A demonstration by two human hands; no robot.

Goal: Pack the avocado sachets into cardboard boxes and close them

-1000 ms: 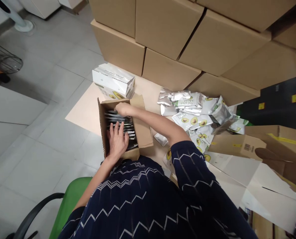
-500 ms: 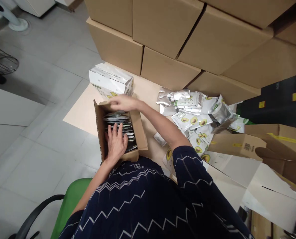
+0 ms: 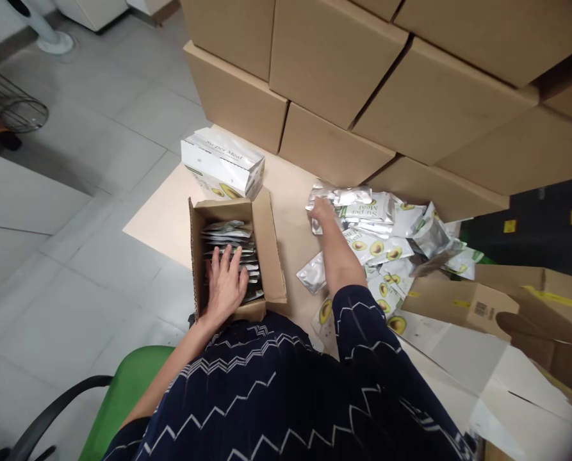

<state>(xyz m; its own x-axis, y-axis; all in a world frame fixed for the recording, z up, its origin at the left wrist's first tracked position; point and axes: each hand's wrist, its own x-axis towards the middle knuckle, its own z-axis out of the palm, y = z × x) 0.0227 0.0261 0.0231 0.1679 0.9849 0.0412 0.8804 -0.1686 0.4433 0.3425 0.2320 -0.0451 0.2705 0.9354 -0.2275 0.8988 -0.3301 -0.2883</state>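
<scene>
A brown cardboard box [image 3: 272, 256] stands in front of me with its flaps up or folded out. Inside it, several flat pouches [image 3: 232, 229] stand on edge in a tight row. My left hand [image 3: 225, 282] lies over the near part of that row, fingers stretched and somewhat apart. To the right, my right hand [image 3: 321, 212] is at the left edge of a heap of silver and white pouches printed with avocados [image 3: 376, 246]. Its fingers are curled on a silver foil pouch [image 3: 316, 225]; the fingertips are partly hidden.
Behind the box stands a white "Super Meal" carton [image 3: 218, 168]. Large cardboard boxes [image 3: 334, 64] are stacked along the back. Opened brown cardboard [image 3: 458, 298] and white cardboard [image 3: 521, 384] lie at the right. A green chair [image 3: 127, 390] is at the lower left.
My right hand has moved from the far edge of the cardboard box rightward to the pouch heap and closed on a foil pouch. My left hand stays on the row in the box.
</scene>
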